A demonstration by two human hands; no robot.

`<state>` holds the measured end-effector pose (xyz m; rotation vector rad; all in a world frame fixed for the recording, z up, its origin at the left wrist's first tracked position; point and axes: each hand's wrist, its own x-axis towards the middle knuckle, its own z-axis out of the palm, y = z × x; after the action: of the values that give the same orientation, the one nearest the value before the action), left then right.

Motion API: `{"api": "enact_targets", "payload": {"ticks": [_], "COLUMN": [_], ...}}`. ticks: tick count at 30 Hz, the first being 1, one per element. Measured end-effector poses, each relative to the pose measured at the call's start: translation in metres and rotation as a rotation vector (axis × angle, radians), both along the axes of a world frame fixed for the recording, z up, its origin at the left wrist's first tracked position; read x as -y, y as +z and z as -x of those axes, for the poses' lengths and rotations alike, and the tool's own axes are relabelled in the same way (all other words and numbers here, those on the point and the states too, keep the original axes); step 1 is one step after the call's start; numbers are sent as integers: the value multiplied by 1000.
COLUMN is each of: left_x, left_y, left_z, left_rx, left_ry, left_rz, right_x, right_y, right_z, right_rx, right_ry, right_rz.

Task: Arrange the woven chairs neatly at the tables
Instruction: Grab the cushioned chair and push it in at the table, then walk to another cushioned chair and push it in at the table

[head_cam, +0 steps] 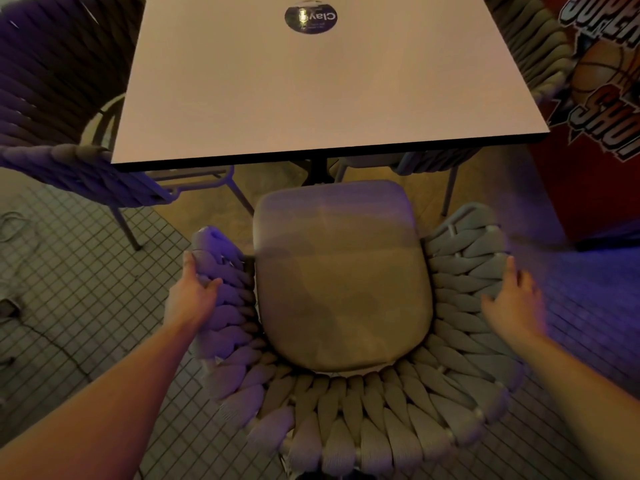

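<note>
Chair: thick woven rope, matt and coarse; seat cushion: smooth matt fabric; table: smooth, faintly glossy laminate top; floor: small square tiles.

Your view cuts the left chair at the left and top edges — its legs mostly unseen. Table far edge cropped; round sticker small print unreadable. Red wall graphic lettering runs off right — only fragments legible.

woven chair grey rope | cushion beige, perhaps | table white, black edge
</note>
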<state>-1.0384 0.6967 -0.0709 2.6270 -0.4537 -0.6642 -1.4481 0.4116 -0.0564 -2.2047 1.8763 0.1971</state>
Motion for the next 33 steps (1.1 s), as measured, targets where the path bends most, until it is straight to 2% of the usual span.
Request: {"api": "enact_targets", "payload": {"ticks": [3, 6, 9, 13, 16, 22, 27, 33], "left_x": [-5, -19, -35, -65, -93, -167, -229, -277], "left_y": [6, 19, 41, 66, 71, 81, 108, 125], "left_z": [6, 15, 26, 17, 1, -95, -194, -359], "left_rx": [-2, 14, 11, -15, -63, -190, -116, -11], "left_ry": [-21, -73, -88, -5, 62, 258, 289, 297], "left_rz": [1, -12, 73, 131, 134, 209, 208, 157], "right_x": [-17, -48, -83, -139, -171, -248, -296, -321], "right_y": [10, 18, 25, 43, 53, 62, 73, 93], "right_z": [-31, -77, -126, -197, -244, -377, -501, -689], "right_rx": [115, 201, 248, 303, 366, 479, 417, 455], "right_ry": [128, 208, 263, 413, 443, 436, 617, 774], "right_rz": [43, -102, -256, -373, -401, -427, -448, -473]}}
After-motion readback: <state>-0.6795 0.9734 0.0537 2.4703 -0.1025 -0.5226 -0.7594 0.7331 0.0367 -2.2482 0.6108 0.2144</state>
